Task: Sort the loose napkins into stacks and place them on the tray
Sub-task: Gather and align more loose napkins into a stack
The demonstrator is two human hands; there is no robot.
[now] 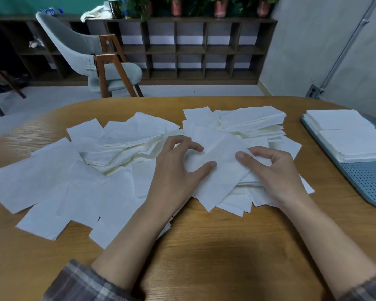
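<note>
We have loose napkins point(74, 174) spread over the middle and left of the tabletop point(204, 246), many lying one over another. Our left hand point(178, 168) rests its bent fingertips and thumb on the top napkin point(219, 172) near the middle, not squeezing it. Our right hand point(271, 170) is near it but apart, and pinches the right side of the same napkin, thumb on top. By the right edge of the tabletop sits the blue tray point(369, 183). Neat stacks point(352, 137) of napkins lie on its far part.
</note>
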